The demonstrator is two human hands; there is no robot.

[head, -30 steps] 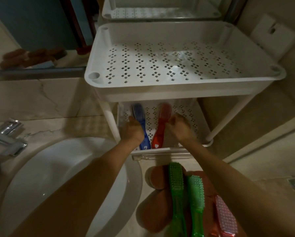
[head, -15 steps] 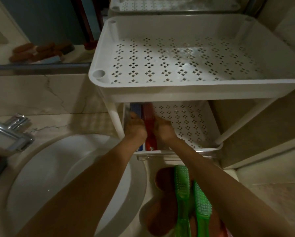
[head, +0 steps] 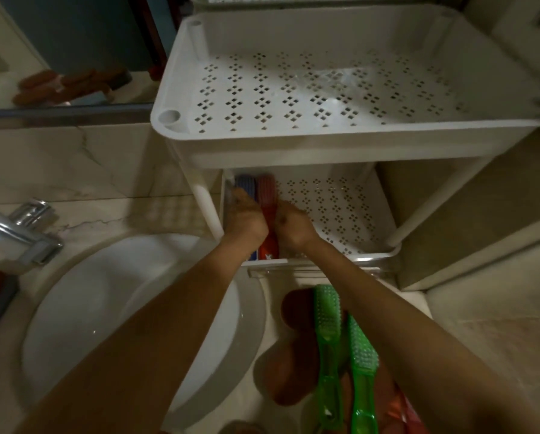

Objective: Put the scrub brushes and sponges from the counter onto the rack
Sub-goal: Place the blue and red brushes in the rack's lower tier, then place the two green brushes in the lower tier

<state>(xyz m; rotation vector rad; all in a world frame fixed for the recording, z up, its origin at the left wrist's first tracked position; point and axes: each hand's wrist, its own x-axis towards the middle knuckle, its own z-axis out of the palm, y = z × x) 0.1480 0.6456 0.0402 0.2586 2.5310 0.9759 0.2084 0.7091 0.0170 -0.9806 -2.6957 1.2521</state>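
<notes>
Left hand [head: 246,222], blue brush [head: 245,185], right hand [head: 294,228], red brush [head: 266,191] (two racked)

Dim, warm-toned view; I see glare on the upper rack tray [head: 340,76] and faucet [head: 21,233], soft motion blur throughout, wide-angle bending at the edges

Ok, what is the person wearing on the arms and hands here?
Nothing visible. The left hand and right hand are ungloved, no sleeve shows on either arm within the frame, and no watch or bracelet shows at either wrist. Rings cannot be judged in this dim view.
</notes>
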